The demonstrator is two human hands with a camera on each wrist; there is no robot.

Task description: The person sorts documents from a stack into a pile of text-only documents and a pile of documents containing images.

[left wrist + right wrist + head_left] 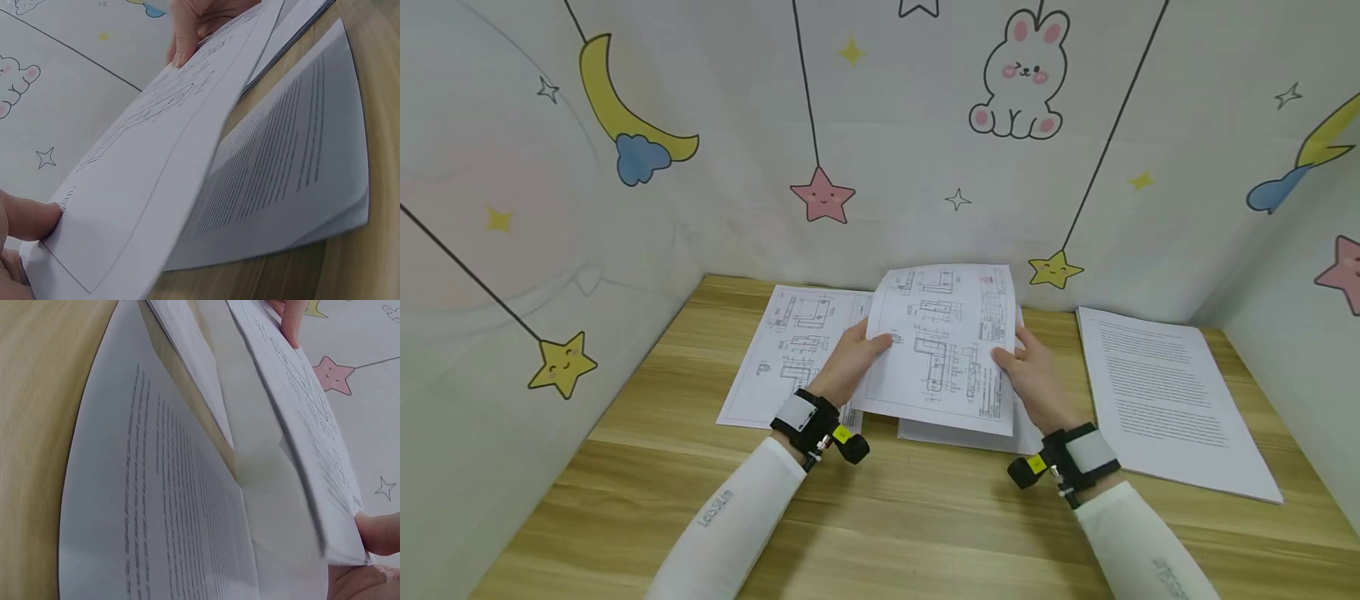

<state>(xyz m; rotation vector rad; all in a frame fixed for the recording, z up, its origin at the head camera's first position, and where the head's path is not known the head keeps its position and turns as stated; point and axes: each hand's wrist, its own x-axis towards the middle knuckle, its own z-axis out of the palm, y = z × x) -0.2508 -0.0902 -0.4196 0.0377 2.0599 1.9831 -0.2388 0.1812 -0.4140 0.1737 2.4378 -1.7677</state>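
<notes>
Left hand (pixel 852 360) and right hand (pixel 1036 382) pinch technical drawings (pixel 943 350) near the back edge of the surface (pixel 925 517); even tension should prevent creases.

2 arms (pixel 737 517) reach forward | left hand (pixel 848 360) pinches | right hand (pixel 1036 379) pinches

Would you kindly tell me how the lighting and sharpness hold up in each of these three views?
Head view: soft, fairly even light, with faint shadows on the table and small lettering on the held sheet too fine to read; left wrist view: the text page beneath looks grey and shaded; right wrist view: the held sheet's print is smeared toward its lower end.
</notes>
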